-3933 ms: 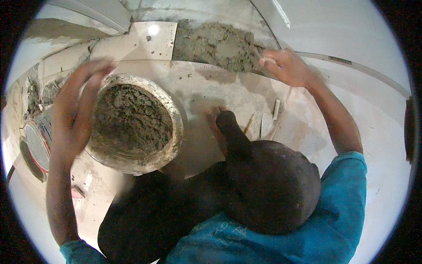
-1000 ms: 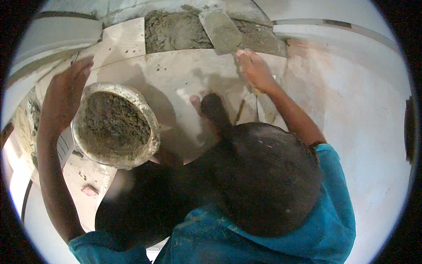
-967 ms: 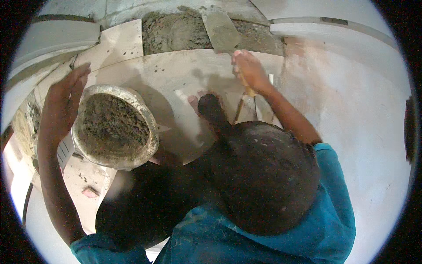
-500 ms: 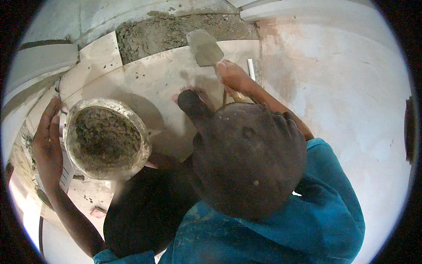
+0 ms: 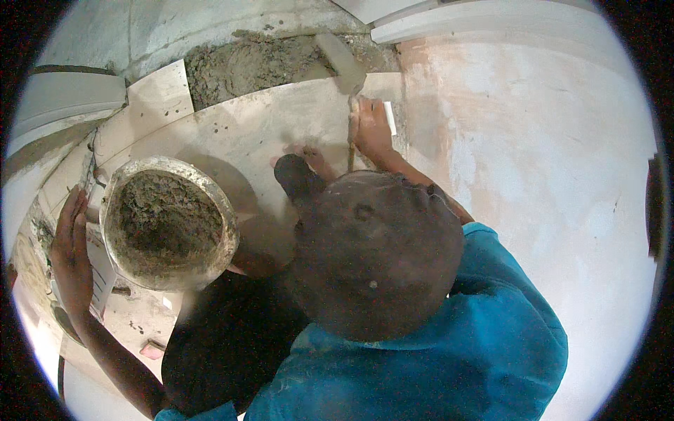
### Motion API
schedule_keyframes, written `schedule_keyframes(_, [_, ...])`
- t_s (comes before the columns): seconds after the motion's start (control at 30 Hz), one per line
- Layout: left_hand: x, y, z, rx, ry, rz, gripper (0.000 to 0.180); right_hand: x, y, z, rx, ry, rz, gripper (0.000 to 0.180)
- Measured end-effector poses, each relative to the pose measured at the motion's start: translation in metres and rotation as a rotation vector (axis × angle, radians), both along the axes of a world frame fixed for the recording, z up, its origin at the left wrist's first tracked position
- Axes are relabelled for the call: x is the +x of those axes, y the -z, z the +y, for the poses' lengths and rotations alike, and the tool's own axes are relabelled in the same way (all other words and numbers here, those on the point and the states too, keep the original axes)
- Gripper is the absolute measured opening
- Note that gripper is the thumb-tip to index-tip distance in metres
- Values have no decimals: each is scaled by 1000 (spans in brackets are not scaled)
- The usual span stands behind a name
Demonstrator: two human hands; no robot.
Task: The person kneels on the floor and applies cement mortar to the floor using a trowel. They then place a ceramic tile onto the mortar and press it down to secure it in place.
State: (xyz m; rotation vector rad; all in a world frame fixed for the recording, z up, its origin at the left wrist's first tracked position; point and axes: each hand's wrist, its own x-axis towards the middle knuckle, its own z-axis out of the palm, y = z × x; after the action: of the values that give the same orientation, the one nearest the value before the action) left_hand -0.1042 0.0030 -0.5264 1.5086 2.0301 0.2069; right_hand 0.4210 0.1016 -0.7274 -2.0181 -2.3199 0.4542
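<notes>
The trowel (image 5: 342, 63) is at the upper middle of the frame, its grey-smeared blade over the right part of the mortar patch (image 5: 256, 63); from this angle you cannot tell whether it presses in or hovers. Your right hand (image 5: 373, 130) is closed round the handle, just below the blade. That is a sound place to hold it: the tool is probably light and its blade stiff, but a load of mortar would make the front end heavy, and wet smears could make the grip slippery. Your left hand (image 5: 72, 242), at the left of the frame, has its fingers stretched out and close together, with nothing visible in it, near the left side of the bucket (image 5: 228, 210). The mortar (image 5: 165, 217) inside looks thick, soft and grainy, so it should hold a shape on the blade, and the bucket is likely heavy, best gripped by opposite sides of the rim. The pale tile (image 5: 158, 98) at upper left looks rigid and may chip at its corners.
</notes>
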Motion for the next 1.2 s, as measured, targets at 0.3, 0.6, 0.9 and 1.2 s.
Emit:
schedule_keyframes(0.3, [-14, -1, -11, -5, 63, 82, 42, 52, -11, -77, -401, 106, 93, 49])
schedule_keyframes(0.6, [-33, 7, -27, 106, 119, -2, 41, 0, -98, 32, -257, -148, 118, 35])
schedule_keyframes(0.9, [-24, 12, -54, 16, -245, -61, 44, -129, -83, 131, -227, -748, -65, 38])
schedule_keyframes(1.2, [-24, 13, -54, -94, -198, 13, 42, -122, -72, 162, -208, -849, -200, 42])
